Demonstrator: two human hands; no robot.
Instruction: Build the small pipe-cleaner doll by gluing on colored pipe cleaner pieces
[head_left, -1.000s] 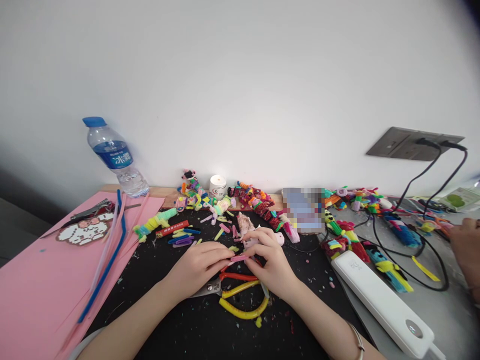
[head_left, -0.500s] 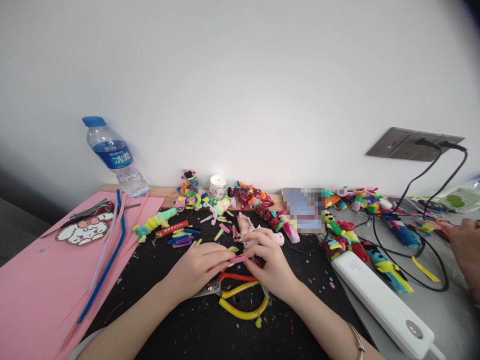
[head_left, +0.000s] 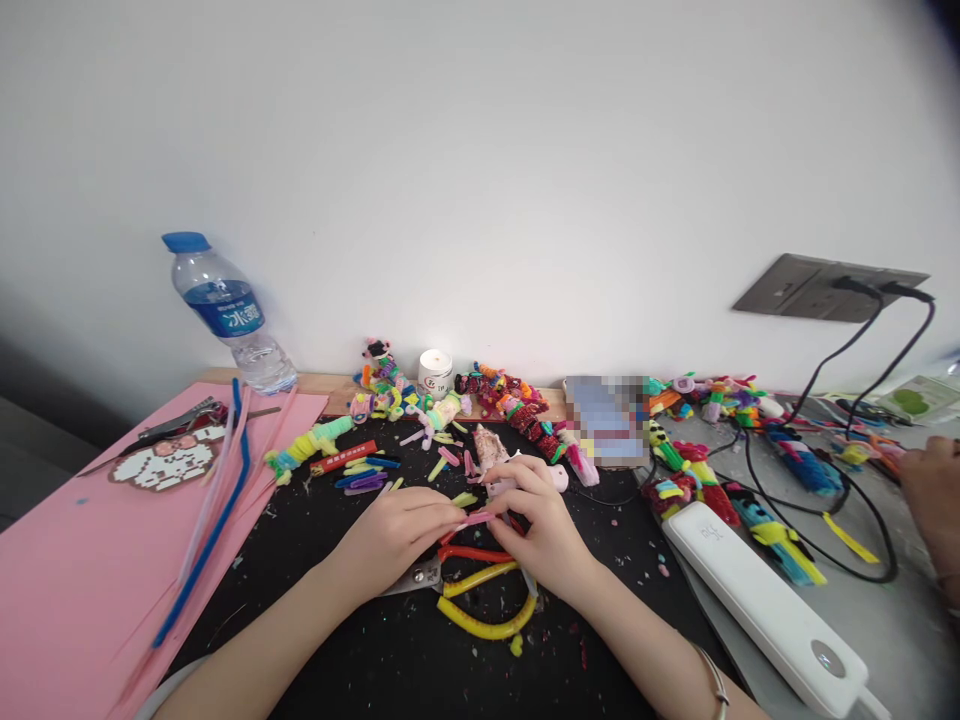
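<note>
Both of your hands pinch a short pink pipe-cleaner piece (head_left: 475, 518) over the black mat (head_left: 360, 640).

Your left hand (head_left: 397, 535) and right hand (head_left: 541, 525) meet fingertip to fingertip, each closed narrowly on one end of the pink piece, which lies level between them, just above the scissors (head_left: 480, 590). The scissors, with red and yellow handles, rest on the mat directly under your hands. Beyond your hands, loose cut bits (head_left: 367, 470) scatter toward the small white candle (head_left: 436, 372) at the wall. Well left of the scissors stands a water bottle (head_left: 225, 312) behind the pink paper (head_left: 67, 570). Right of them lies a white power strip (head_left: 765, 605), and another person's hand (head_left: 934, 500) shows at the far right edge.
</note>
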